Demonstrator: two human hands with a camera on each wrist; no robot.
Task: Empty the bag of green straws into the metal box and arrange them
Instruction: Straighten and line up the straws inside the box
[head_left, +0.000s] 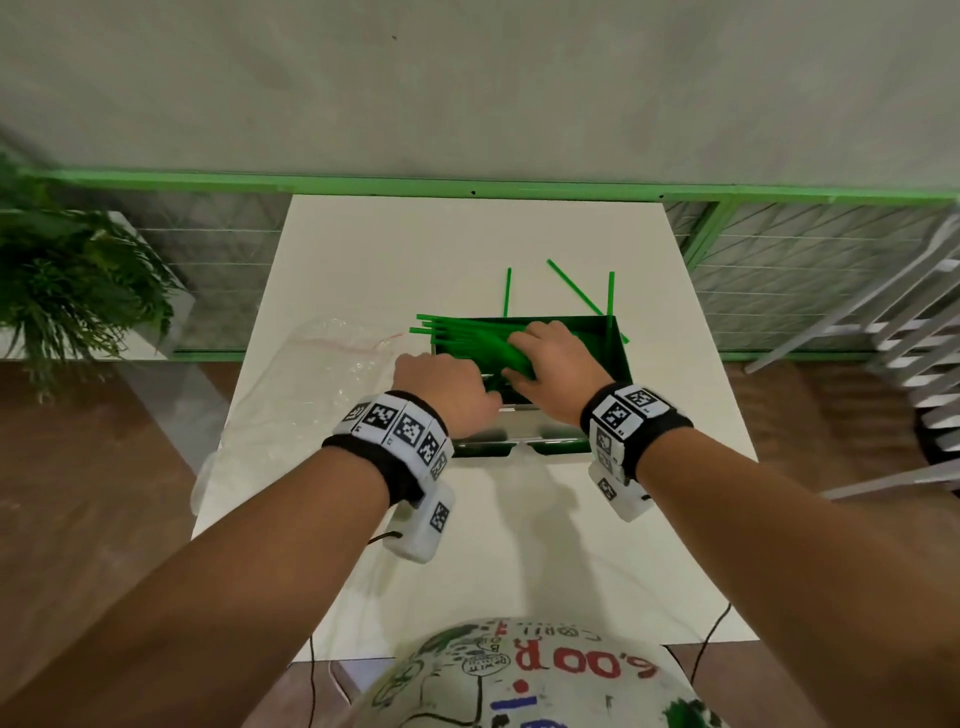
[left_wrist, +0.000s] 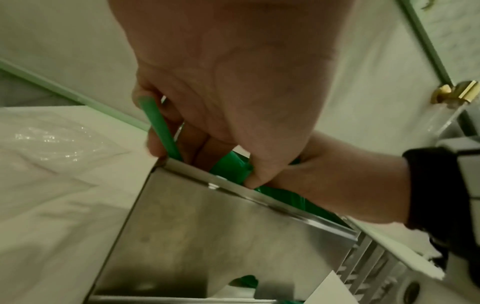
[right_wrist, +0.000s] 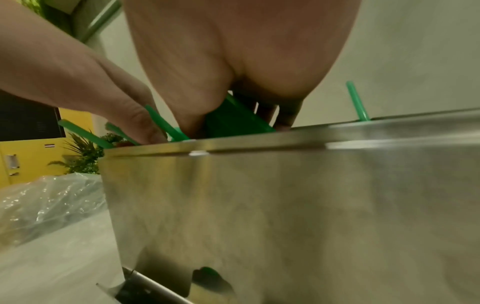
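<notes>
The metal box (head_left: 524, 423) stands mid-table, with green straws (head_left: 457, 330) inside it. Several straws poke out over its left rim and three lean up at the back (head_left: 610, 296). My left hand (head_left: 452, 384) reaches over the near left corner, fingers curled into the box with a straw (left_wrist: 158, 127) between them. Further right, my right hand (head_left: 545, 358) grips a bundle of straws (right_wrist: 233, 121) inside the box; its fingertips are hidden. The empty clear bag (head_left: 332, 374) lies on the table to the left of the box.
The white table (head_left: 467, 249) ends at a green-framed rail behind. A potted plant (head_left: 67, 291) stands at the far left and metal chair frames (head_left: 909, 364) at the right. A cable hangs off the near right table edge.
</notes>
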